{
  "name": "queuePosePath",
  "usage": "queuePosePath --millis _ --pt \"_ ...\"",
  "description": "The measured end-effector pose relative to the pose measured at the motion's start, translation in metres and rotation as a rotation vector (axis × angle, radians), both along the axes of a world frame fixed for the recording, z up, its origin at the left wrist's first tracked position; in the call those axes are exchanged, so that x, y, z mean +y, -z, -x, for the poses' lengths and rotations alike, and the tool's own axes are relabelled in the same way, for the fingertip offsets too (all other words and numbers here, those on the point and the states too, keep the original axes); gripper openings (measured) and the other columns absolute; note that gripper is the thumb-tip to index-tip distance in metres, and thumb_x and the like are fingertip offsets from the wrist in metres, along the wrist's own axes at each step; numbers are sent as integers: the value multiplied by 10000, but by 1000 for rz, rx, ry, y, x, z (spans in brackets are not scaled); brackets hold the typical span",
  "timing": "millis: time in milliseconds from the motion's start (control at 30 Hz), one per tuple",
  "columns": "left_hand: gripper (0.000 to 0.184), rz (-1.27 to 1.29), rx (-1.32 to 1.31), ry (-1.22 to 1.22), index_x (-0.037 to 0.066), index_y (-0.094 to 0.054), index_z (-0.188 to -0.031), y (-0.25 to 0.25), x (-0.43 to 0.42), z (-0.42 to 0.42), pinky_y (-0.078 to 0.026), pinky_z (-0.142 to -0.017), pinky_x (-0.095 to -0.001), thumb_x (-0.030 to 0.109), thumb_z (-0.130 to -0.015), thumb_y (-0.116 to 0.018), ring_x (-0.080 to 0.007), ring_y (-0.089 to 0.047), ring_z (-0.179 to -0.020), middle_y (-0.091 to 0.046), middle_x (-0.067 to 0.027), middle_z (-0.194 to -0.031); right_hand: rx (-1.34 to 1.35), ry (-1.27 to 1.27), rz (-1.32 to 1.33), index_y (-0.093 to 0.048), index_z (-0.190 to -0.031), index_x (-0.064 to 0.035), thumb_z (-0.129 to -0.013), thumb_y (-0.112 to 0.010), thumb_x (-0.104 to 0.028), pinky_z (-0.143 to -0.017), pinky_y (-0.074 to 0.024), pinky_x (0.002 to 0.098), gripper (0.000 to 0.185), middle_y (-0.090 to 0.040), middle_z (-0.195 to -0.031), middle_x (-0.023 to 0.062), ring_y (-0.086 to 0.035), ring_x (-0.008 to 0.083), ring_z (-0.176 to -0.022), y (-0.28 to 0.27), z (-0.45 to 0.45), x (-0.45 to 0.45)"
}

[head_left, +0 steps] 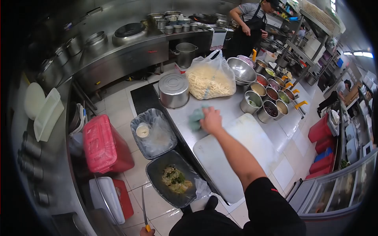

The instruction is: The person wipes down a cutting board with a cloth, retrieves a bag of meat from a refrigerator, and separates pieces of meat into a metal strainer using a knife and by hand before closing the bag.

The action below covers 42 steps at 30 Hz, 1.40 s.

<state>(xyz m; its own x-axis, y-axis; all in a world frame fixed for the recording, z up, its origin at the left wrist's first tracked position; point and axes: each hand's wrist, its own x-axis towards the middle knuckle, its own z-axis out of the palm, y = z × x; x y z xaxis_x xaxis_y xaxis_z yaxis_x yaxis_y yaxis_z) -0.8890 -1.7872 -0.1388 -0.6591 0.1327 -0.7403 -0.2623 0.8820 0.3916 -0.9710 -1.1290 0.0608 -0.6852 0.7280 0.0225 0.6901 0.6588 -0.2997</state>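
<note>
My right hand [212,120] is closed on a green cloth [195,118], pressed to the steel table just beyond a white cutting board [236,151]. Low in view, my left hand [147,232] grips a knife [144,208] by its yellow handle, blade pointing up and away from the table. A lidded metal pot [173,90] stands beyond the cloth. To its right sits a clear plastic bag of pale strips [210,78], perhaps noodles or cut potato.
Two lined bins, one with wrappers [159,133] and one with food scraps [175,179], stand left of the table. A red tub [106,143] is farther left. Several ingredient pots [271,94] and a steel bowl [241,70] line the table's far right. A co-worker [252,27] stands behind.
</note>
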Motion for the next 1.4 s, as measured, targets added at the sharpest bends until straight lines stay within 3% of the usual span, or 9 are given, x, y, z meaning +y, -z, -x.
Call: queuePosePath --millis 167,300,467,633,867,1033,1133,1300,1400 --pt "386 -8 0 -119 -27 -613 -936 -40 -23 -33 -475 -653 -394 340 -850 -697 -236 -611 -710 -650 -129 -758 -163 95 -76 -448 -1441 -201 -869 -634 -312 -1110 -296 506 612 -323 -1546 138 -399 403 -1322 61 33 2" --pt "376 -35 39 -80 -30 -594 -835 -23 -32 -23 -439 -497 -362 339 -868 -652 -195 -561 -546 -599 -104 -637 245 -227 32 -681 -1108 -110 -722 -641 -97 -984 -416 478 388 -634 -1144 158 -566 337 -1097 130 79 -91" --pt "248 -55 47 -108 -1 -524 -922 -17 -10 28 -452 -455 -318 131 -805 -699 -145 -558 -516 -553 -67 -648 625 -348 133 -668 -1074 -66 -701 -645 -49 -917 -468 484 374 -630 -1078 205 -569 424 -1011 57 36 -75" --pt "266 -175 114 -174 -2 -522 -947 -43 7 24 -446 -447 -323 138 -825 -712 -150 -556 -509 -558 -74 -666 -118 172 -36 -581 -1184 -98 -824 -643 -206 -875 -494 496 381 -546 -1179 216 -586 359 -1070 30 -37 12" --pt "353 -192 161 -117 12 -481 -897 -52 42 66 -470 -421 -331 236 -830 -746 -161 -571 -449 -569 -83 -641 291 -435 381 -578 -1073 -15 -758 -704 -175 -953 -441 484 375 -602 -1093 259 -561 417 -1078 39 30 -133" --pt "453 -92 460 162 -1 -563 -1069 -90 45 70 -506 -791 -468 318 -801 -741 -413 -647 -906 -663 -236 -924 294 -100 235 -627 -1048 -61 -747 -675 -168 -896 -470 481 323 -609 -1058 229 -571 402 -1020 23 -47 -88" --pt "429 12 509 238 11 -554 -1033 -130 72 74 -507 -782 -501 325 -804 -736 -440 -635 -926 -663 -253 -951 137 42 -2 -624 -1098 -35 -755 -693 -171 -816 -519 483 375 -613 -1060 230 -621 376 -943 35 -104 -70" --pt "463 23 555 367 12 -563 -1078 -166 132 95 -507 -818 -506 345 -809 -741 -441 -637 -938 -661 -266 -975 26 -525 422 -589 -1206 -17 -771 -715 -208 -970 -471 423 492 -562 -1207 235 -587 374 -1093 -5 -80 -231" --pt "434 -91 627 433 6 -584 -1063 -175 151 88 -503 -816 -503 318 -807 -745 -446 -630 -940 -655 -260 -1017 197 -750 400 -585 -1141 -61 -776 -699 -210 -808 -528 462 410 -523 -1093 226 -622 391 -948 20 -57 -325"
